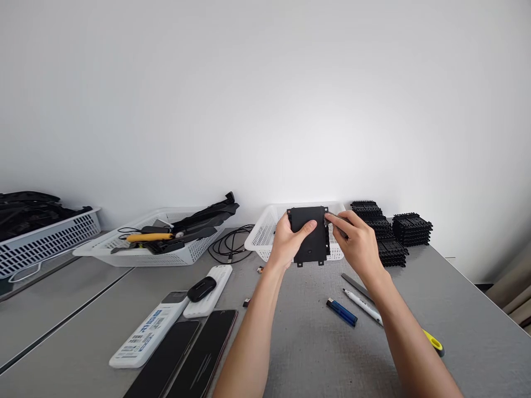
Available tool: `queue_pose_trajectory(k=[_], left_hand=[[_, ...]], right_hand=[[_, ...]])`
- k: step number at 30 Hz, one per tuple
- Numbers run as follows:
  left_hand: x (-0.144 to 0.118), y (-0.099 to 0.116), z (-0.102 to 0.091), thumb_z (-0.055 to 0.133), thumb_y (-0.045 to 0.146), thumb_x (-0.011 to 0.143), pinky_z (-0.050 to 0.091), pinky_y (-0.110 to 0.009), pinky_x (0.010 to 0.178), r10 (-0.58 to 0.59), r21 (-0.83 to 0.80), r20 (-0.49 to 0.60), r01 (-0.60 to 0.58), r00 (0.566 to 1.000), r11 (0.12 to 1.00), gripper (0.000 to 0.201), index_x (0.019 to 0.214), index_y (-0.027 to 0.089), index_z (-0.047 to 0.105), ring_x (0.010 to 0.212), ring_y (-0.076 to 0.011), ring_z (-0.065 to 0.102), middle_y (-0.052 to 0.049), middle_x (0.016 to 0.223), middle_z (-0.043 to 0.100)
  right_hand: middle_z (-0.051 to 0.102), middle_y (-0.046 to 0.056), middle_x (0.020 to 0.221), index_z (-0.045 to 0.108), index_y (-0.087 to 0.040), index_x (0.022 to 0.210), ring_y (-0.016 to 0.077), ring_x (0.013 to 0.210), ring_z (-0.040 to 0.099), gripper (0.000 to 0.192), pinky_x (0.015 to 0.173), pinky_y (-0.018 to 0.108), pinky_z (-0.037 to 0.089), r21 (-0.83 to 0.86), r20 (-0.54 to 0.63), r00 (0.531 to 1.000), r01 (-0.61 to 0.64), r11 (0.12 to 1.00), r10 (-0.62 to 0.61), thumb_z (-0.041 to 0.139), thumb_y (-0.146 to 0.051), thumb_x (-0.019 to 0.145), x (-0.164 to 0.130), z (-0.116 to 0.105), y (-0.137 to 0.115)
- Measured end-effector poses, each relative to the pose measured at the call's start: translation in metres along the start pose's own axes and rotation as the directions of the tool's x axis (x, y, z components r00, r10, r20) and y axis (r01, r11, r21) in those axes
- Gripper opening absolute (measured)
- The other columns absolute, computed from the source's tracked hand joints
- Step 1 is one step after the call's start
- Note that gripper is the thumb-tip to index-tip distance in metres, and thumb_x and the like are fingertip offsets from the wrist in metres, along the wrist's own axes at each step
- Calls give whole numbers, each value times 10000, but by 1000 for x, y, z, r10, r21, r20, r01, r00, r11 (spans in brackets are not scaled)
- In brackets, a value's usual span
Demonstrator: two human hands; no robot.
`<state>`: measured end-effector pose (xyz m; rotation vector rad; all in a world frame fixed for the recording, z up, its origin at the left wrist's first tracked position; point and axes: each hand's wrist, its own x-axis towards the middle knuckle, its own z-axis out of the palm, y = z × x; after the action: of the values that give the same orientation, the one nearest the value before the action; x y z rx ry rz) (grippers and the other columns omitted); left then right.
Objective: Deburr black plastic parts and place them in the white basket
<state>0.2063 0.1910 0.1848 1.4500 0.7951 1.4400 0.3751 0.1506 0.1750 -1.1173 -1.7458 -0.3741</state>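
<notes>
Two phones [203,354] lie on the grey surface [307,342]. Above it, the left hand [288,237] grips a flat black plate [309,235] near a white basket [261,236]. The right hand [354,237] pinches a thin dark stick [337,219] by the plate's top corner.

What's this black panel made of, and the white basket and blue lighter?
Black panel: matte, probably plastic, possibly painted metal; flat, dull surface. White basket: likely moulded plastic, smooth, with regular perforations. Blue lighter: apparently glossy plastic, with highlights along it.

Blue lighter [342,312] beside white marker [363,307]
</notes>
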Motion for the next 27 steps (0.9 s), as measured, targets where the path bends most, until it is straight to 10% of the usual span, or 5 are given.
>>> queue_pose_trajectory(k=[8, 16, 22, 27], left_hand=[[6, -3, -4, 811, 458, 642, 574, -357, 759, -45, -70, -155, 35, 987, 997, 484, 991, 159, 660, 880, -239, 693, -94, 995, 726], [15, -5, -22, 822, 472, 614, 584, -348, 702, -65, -93, -344, 35, 937, 995, 514, 991, 173, 641, 869, -237, 689, -97, 1013, 709], [13, -6, -18, 768, 468, 694, 531, -362, 865, 42, 31, -202, -36, 979, 999, 452, 1016, 189, 618, 1023, -247, 650, -86, 1086, 689], [10, -11, -4, 611, 543, 826, 427, -334, 985, 86, 105, -37, -82, 996, 991, 396, 1042, 212, 604, 1126, -228, 582, -60, 1108, 669]], right_hand=[[659, 74, 1004, 676, -187, 1217, 140, 642, 579, 352, 597, 282, 441, 46, 222, 971, 81, 996, -89, 464, -122, 944, 0, -5, -2], [698, 38, 852, 776, -218, 954, 169, 708, 639, 334, 632, 278, 472, 162, 578, 810, 6, 987, -100, 543, -29, 804, -2, -7, 0], [702, 68, 1035, 664, -230, 1230, 204, 898, 656, 342, 760, 326, 525, 285, 146, 983, -153, 946, 115, 543, -188, 913, 5, -19, 13], [665, 79, 1019, 662, -227, 1228, 195, 878, 635, 316, 753, 326, 525, 289, -126, 977, -132, 948, 175, 532, -221, 940, 5, -10, 6]])
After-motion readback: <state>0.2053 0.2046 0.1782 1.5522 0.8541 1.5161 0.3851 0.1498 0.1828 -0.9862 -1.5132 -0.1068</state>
